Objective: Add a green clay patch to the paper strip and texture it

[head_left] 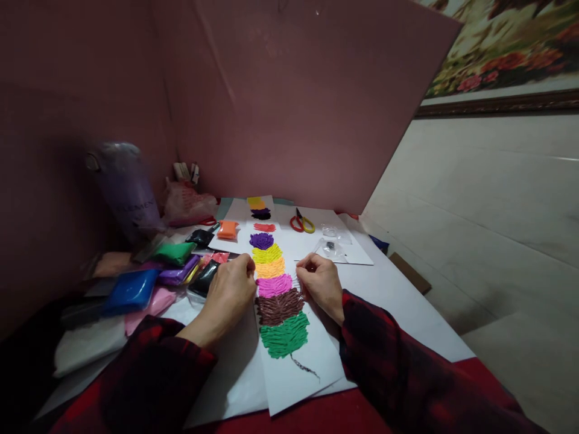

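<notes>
With both curled hands, left hand (233, 288) and right hand (322, 283), apparently empty, pressing beside the soft ridged bands of coloured clay (277, 289) on the white paper sheet (312, 361), a slipping finger could smear neighbouring colours.

purple bottle (128, 187), faint lettering ending "LEMENT", partly legible
</notes>
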The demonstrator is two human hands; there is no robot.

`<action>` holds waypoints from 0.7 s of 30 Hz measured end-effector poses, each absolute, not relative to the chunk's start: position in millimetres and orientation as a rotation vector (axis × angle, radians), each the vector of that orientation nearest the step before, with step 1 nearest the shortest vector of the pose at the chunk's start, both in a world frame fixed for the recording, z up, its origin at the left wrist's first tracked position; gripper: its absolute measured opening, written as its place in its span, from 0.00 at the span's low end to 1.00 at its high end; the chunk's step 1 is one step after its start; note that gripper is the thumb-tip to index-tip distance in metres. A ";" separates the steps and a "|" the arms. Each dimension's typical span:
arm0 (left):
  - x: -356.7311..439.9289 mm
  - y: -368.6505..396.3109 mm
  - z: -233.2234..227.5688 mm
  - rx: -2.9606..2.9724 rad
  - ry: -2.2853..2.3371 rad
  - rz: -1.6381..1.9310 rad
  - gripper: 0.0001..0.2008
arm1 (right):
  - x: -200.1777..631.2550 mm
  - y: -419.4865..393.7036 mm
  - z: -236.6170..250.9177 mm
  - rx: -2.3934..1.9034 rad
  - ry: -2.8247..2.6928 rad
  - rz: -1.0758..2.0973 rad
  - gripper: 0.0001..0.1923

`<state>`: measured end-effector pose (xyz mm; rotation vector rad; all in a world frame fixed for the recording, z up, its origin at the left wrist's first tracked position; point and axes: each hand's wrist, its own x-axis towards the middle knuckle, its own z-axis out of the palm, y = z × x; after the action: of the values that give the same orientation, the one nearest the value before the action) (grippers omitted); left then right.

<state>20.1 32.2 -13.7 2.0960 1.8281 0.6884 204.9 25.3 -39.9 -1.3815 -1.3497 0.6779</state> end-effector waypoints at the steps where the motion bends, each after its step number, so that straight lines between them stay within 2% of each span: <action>1: 20.1 32.2 -13.6 2.095 1.826 0.690 0.12 | 205.5 24.6 -40.2 -1.383 -1.353 0.677 0.01; 14: 19.5 33.0 -14.1 2.086 1.818 0.695 0.12 | 207.2 23.2 -41.3 -1.358 -1.382 0.615 0.02; 21: 19.4 32.5 -12.7 2.068 1.825 0.692 0.12 | 208.0 22.3 -44.6 -1.309 -1.410 0.682 0.02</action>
<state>19.4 32.5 -12.7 2.0675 1.8254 0.6922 208.0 22.3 -44.6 -1.3089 -1.4104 0.6817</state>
